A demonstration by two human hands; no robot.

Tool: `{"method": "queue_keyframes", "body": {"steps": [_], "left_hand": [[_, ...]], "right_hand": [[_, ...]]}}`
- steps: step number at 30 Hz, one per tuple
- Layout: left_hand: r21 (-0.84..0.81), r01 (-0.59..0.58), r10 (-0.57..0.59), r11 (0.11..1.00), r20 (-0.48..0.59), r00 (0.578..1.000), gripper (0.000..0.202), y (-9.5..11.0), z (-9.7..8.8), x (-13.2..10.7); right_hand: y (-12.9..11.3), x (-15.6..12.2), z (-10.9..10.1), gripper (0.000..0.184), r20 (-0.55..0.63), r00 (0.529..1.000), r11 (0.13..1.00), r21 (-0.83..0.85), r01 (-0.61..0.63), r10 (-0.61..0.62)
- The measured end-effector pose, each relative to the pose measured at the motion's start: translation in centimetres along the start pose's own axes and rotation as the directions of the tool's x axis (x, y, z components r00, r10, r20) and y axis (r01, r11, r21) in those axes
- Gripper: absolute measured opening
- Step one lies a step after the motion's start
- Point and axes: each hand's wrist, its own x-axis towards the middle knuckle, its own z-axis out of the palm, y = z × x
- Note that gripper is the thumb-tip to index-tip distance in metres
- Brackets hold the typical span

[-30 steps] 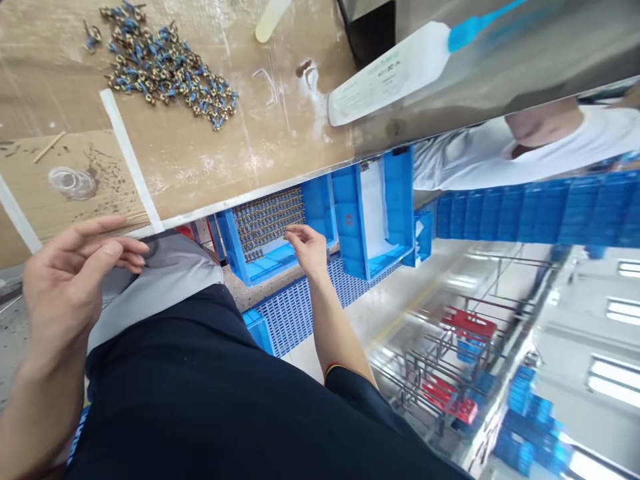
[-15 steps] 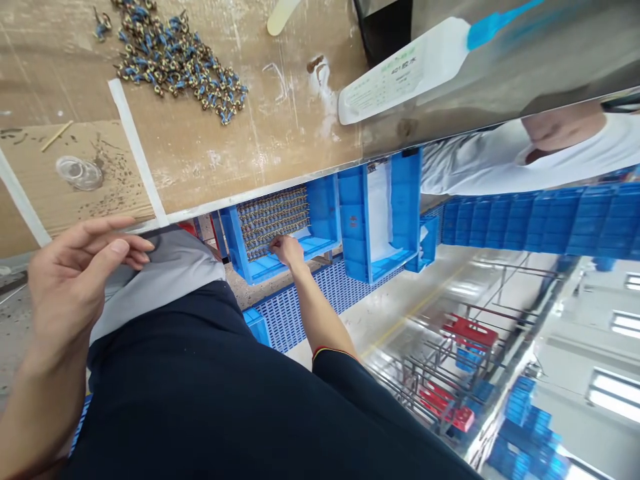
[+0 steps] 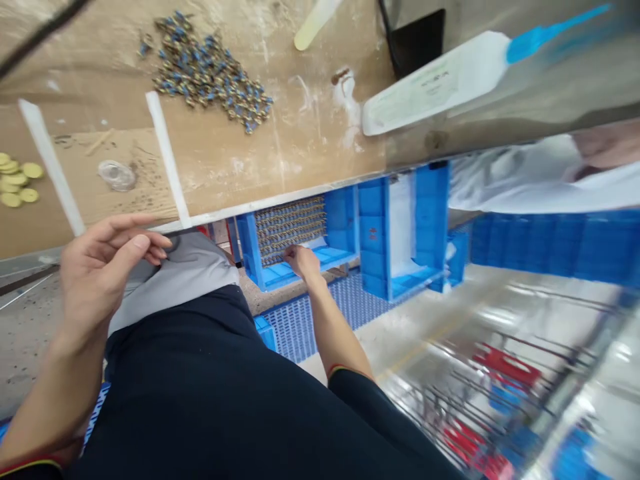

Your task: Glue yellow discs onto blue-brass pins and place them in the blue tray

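My right hand (image 3: 303,261) reaches down into a blue crate (image 3: 338,212) below the table edge. Its fingers are pinched together at the near end of the rows of small brass-and-blue metal parts (image 3: 290,223); whatever is between the fingertips is too small to make out. At the table's front edge, my left hand (image 3: 107,270) is raised with thumb and fingers loosely bent and apart, holding nothing visible. On the table beyond lies a loose pile of similar brass-and-blue parts (image 3: 215,70).
Strips of white tape (image 3: 167,160) frame a clear round lid (image 3: 117,175). Several yellow discs (image 3: 19,180) lie at far left. A white glue bottle (image 3: 440,83) with a blue nozzle rests at right. A second blue crate (image 3: 373,233) stands alongside; a person in white (image 3: 540,177) sits beyond.
My view has swung left, so everything sits farther right and lower; the yellow discs and a dark cable have come into sight. Both hands keep nearly the same pose and place.
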Motion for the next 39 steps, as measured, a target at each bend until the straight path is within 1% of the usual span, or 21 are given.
{"method": "queue_keyframes", "body": {"steps": [1, 2, 4, 5, 7, 9, 10, 11, 13, 15, 17, 20, 23, 25, 27, 29, 31, 33, 34, 36, 39], "left_hand": [[0.000, -0.005, 0.005, 1.000, -0.012, 1.000, 0.027, 0.1, -0.5, 0.0], [0.012, -0.021, 0.022, 1.000, -0.042, 0.999, 0.024, 0.2, -1.1, 0.1], [0.084, -0.100, 0.112, 0.991, -0.162, 0.980, 0.018, 0.7, -2.9, 0.5], [0.147, -0.152, 0.185, 0.977, -0.242, 0.953, 0.015, 0.9, -4.0, 0.7], [0.290, -0.223, 0.323, 0.931, -0.365, 0.873, 0.013, 1.5, -6.2, 1.2], [0.418, -0.231, 0.413, 0.878, -0.419, 0.809, 0.014, 1.9, -8.2, 1.5], [0.479, -0.216, 0.438, 0.851, -0.419, 0.795, 0.016, 1.9, -8.9, 1.7], [0.542, -0.197, 0.458, 0.817, -0.401, 0.793, 0.017, 2.0, -9.5, 1.9], [0.669, -0.167, 0.481, 0.724, -0.317, 0.817, 0.020, 1.9, -10.0, 2.3], [0.768, -0.160, 0.488, 0.620, -0.218, 0.845, 0.019, 2.0, -10.0, 3.0], [0.826, -0.145, 0.485, 0.544, -0.169, 0.858, 0.016, 2.1, -9.7, 3.9], [0.853, -0.094, 0.454, 0.513, -0.176, 0.873, 0.016, 2.4, -9.5, 5.0], [0.857, -0.071, 0.424, 0.510, -0.178, 0.888, 0.019, 2.3, -9.4, 5.6], [0.872, -0.077, 0.446, 0.484, -0.171, 0.879, 0.021, 2.1, -9.5, 5.7], [0.880, -0.096, 0.480, 0.465, -0.160, 0.863, 0.024, 2.0, -9.7, 5.6], [0.870, -0.128, 0.513, 0.476, -0.157, 0.844, 0.025, 1.9, -9.9, 5.4], [0.855, -0.154, 0.524, 0.496, -0.153, 0.838, 0.028, 1.9, -10.0, 5.3], [0.854, -0.162, 0.518, 0.494, -0.140, 0.844, 0.028, 1.9, -10.2, 5.2], [0.859, -0.158, 0.507, 0.487, -0.131, 0.852, 0.026, 1.9, -10.2, 5.2], [0.871, -0.149, 0.497, 0.469, -0.121, 0.859, 0.023, 1.8, -10.3, 5.2], [0.881, -0.149, 0.511, 0.450, -0.117, 0.851, 0.023, 1.6, -10.4, 5.2]], "right_hand": [[-0.2, -0.6, -0.6, 0.016, -0.018, 1.000, 1.000, 0.016, 0.016, -0.016], [-0.4, -1.2, -1.3, 0.015, -0.038, 0.999, 0.999, 0.036, 0.036, -0.034], [-0.5, -2.2, -3.0, 0.022, -0.052, 0.993, 0.989, 0.099, 0.109, -0.104], [-0.6, -2.6, -4.0, 0.025, -0.038, 0.986, 0.975, 0.144, 0.167, -0.163], [-1.2, -3.5, -6.2, 0.031, -0.003, 0.954, 0.922, 0.257, 0.290, -0.300], [-2.6, -4.9, -8.5, 0.039, -0.066, 0.904, 0.821, 0.394, 0.413, -0.423], [-3.6, -5.7, -9.6, 0.041, -0.127, 0.878, 0.768, 0.438, 0.467, -0.462], [-4.9, -6.5, -10.6, 0.041, -0.194, 0.852, 0.725, 0.455, 0.517, -0.486], [-8.0, -8.2, -12.2, 0.034, -0.307, 0.795, 0.673, 0.424, 0.606, -0.523], [-11.3, -9.5, -13.5, 0.028, -0.397, 0.721, 0.623, 0.366, 0.692, -0.568], [-14.5, -10.5, -14.3, 0.022, -0.458, 0.644, 0.560, 0.324, 0.763, -0.612], [-18.2, -11.3, -14.8, 0.018, -0.490, 0.573, 0.457, 0.345, 0.820, -0.657], [-20.8, -10.8, -15.2, 0.018, -0.505, 0.537, 0.365, 0.403, 0.839, -0.676], [-22.2, -9.7, -15.6, 0.017, -0.555, 0.509, 0.325, 0.400, 0.857, -0.658], [-23.5, -8.3, -16.2, 0.014, -0.623, 0.469, 0.304, 0.359, 0.882, -0.626], [-24.8, -7.0, -16.8, 0.009, -0.668, 0.412, 0.292, 0.292, 0.911, -0.619], [-26.3, -5.7, -17.3, 0.010, -0.676, 0.354, 0.289, 0.212, 0.934, -0.646], [-27.8, -4.7, -17.6, 0.013, -0.672, 0.310, 0.310, 0.124, 0.943, -0.673], [-28.6, -4.3, -17.7, 0.015, -0.668, 0.298, 0.332, 0.081, 0.940, -0.682], [-29.9, -3.6, -17.7, 0.016, -0.663, 0.298, 0.397, 0.002, 0.918, -0.686], [-31.4, -3.0, -17.5, 0.014, -0.653, 0.332, 0.494, -0.075, 0.866, -0.681]]}}
